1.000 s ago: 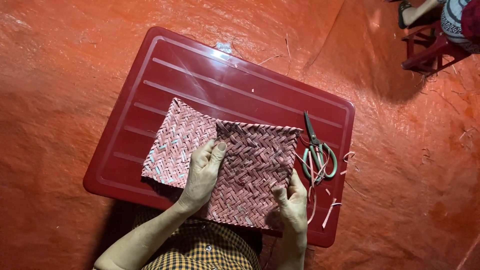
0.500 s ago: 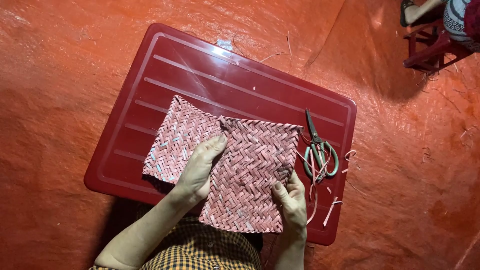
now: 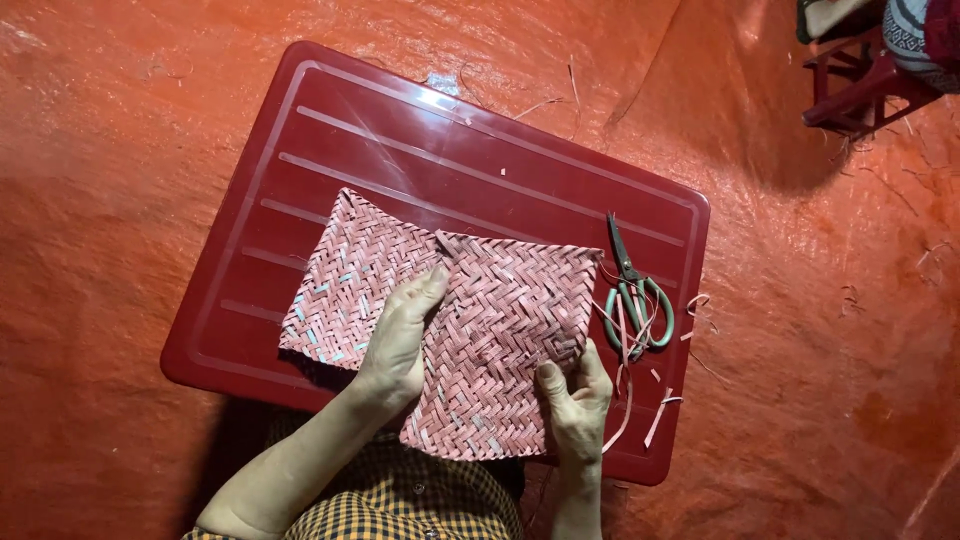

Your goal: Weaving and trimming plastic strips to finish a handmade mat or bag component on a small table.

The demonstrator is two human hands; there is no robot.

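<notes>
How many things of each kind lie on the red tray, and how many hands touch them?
Woven pink mats: 2, the left mat and the right mat, overlapping
Scissors: 1
Hands on the mats: 2, the left hand and the right hand
Total: 5, all over the red tray

The red tray (image 3: 470, 150) is left bare toward twelve o'clock – at three, passage is blocked by scissors (image 3: 632, 295) and loose strips (image 3: 625, 400).
</notes>
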